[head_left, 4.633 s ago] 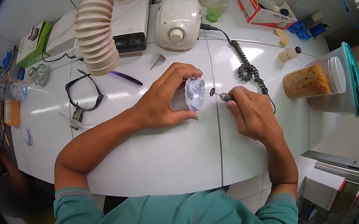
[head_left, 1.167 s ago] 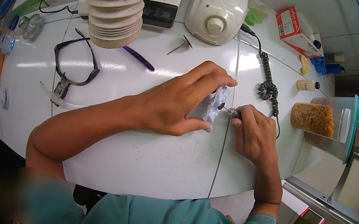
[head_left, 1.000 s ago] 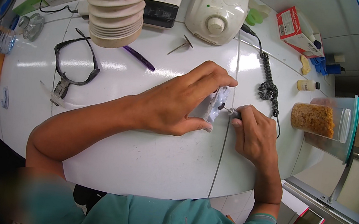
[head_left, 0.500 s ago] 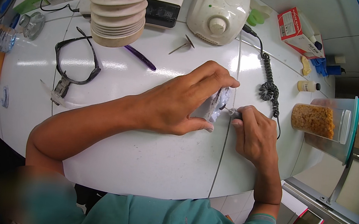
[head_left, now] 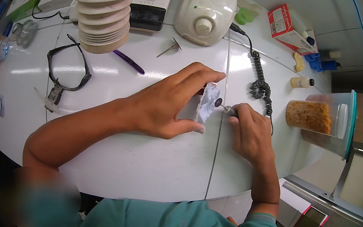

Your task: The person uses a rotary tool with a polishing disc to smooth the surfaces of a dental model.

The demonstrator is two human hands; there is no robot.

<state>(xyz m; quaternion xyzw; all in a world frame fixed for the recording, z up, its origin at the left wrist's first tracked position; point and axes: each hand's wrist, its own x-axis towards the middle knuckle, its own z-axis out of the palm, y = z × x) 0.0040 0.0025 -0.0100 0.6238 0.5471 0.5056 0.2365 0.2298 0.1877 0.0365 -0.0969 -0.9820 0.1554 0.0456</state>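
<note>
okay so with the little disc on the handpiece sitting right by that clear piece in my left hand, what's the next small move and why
Probably ease the small disc lightly onto the facing edge of the clear piece. The left hand pinches the piece upright between thumb and fingers, and the right hand aims the handpiece at it, the disc at its edge.

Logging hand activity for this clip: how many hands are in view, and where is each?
2. The left hand grips a small pale piece at table centre; the right hand holds a rotary handpiece against it. No others visible.
</note>
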